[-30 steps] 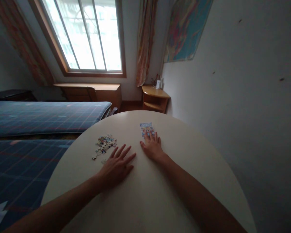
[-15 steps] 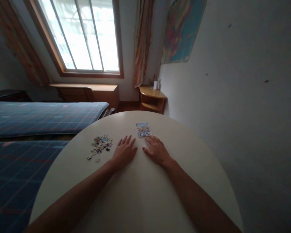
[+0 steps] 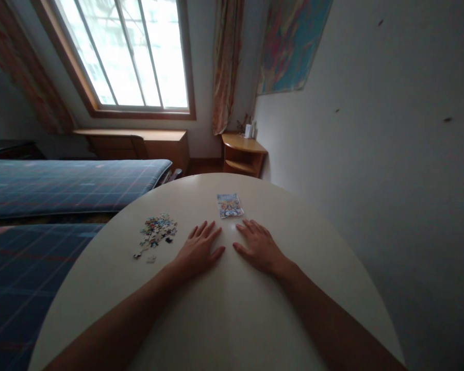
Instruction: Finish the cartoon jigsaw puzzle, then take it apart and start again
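My left hand [image 3: 199,249] lies palm down on the pale round table [image 3: 224,319], fingers spread and holding nothing. To its left is a loose pile of jigsaw puzzle pieces [image 3: 158,229], with a few pieces lying apart at the pile's near edge. My right hand [image 3: 258,246] also rests flat on the table, its fingers stretched out and thumb apart. Just beyond the two hands lies a small colourful picture card [image 3: 230,205], mostly blue and orange; neither hand touches it. The print on it is too small to read.
A bed with a blue checked cover [image 3: 73,185] borders the table on the left. The white wall [image 3: 371,170] rises along the right. Behind the table stand a wooden corner shelf [image 3: 244,144] and a desk [image 3: 162,135] under the window.
Both hands have drawn back slightly toward me on the table. The right fingertips, which were at the card's near edge, now lie a little short of it. The view has shifted slightly.
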Demonstrator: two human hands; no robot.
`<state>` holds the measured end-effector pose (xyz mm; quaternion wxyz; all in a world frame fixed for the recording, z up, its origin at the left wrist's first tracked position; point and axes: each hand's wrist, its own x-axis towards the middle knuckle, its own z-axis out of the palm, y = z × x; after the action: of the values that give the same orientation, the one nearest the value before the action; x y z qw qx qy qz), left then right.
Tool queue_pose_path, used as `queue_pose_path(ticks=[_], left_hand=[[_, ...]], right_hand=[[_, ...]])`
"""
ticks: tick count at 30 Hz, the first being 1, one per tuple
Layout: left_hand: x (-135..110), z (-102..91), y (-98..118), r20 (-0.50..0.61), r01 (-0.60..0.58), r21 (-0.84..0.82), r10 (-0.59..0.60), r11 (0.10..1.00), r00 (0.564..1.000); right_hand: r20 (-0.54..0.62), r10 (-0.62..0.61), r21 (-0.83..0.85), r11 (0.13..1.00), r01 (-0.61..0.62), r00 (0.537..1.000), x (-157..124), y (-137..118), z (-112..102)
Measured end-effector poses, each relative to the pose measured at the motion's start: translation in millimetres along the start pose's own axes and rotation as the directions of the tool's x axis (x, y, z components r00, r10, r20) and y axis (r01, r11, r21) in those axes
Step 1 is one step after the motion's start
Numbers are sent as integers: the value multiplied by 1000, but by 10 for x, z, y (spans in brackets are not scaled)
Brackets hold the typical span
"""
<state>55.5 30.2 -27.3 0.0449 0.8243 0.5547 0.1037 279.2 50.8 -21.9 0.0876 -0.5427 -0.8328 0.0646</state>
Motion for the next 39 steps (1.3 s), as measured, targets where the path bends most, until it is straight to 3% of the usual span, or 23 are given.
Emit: queue_pose_path(ticks=[33, 39], left_hand=[[1, -7, -8, 9, -3, -13, 4, 1000, 1000], [15, -56, -10, -55, 55, 40, -53, 998, 997]], right_hand=[[14, -1, -20, 1000, 1, 1000, 0, -5, -15], [18, -7, -20, 1000, 7, 1000, 5, 3, -6]])
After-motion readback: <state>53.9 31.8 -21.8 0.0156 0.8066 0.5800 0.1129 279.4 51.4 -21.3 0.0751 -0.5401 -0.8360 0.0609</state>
